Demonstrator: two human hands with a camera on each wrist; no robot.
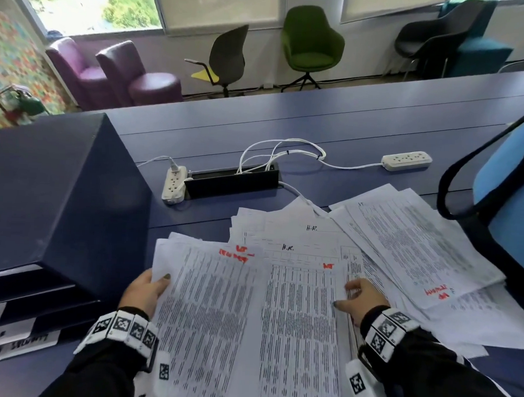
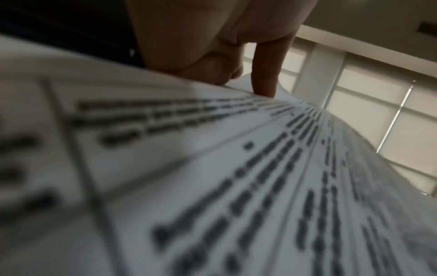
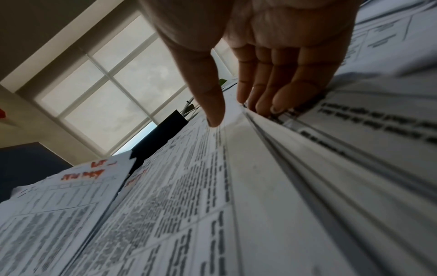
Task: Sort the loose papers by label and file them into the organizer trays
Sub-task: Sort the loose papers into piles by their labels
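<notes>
Printed white sheets (image 1: 210,316) fill the lower centre of the head view, held in a sheaf by the left hand (image 1: 144,292), whose thumb lies on top at the sheaf's left edge with the fingers hidden beneath, so this grip is closed on the sheaf. Just right of it, the right hand (image 1: 360,298) rests on a second printed sheet with dense columns (image 1: 297,320); the right wrist view shows its thumb (image 3: 212,104) on top of the sheet's edge and its fingers, nearly straight, tucked at the paper's edge, a light pinch on that sheet.

Judging from this, the sorting step is in hand: labels are being read and like sheets gathered. Two sheets marked "H.R." in black (image 1: 295,238) lie at centre, and red labels I cannot read mark the held sheets and a fanned heap of white papers (image 1: 418,244) at the right. The heap's sheets overlap too much to count.

At lower left stands a dark blue stacked organizer (image 1: 53,207) on the blue table (image 1: 318,125); three labelled tray fronts show, one reading "H.R". Nothing is visibly filed yet.

Next, I judge, the right sheet must be lifted cleanly off its neighbours, matched by label, and the squared bundle slid into the matching tray.

Two white power strips (image 1: 406,160) lie beyond.
</notes>
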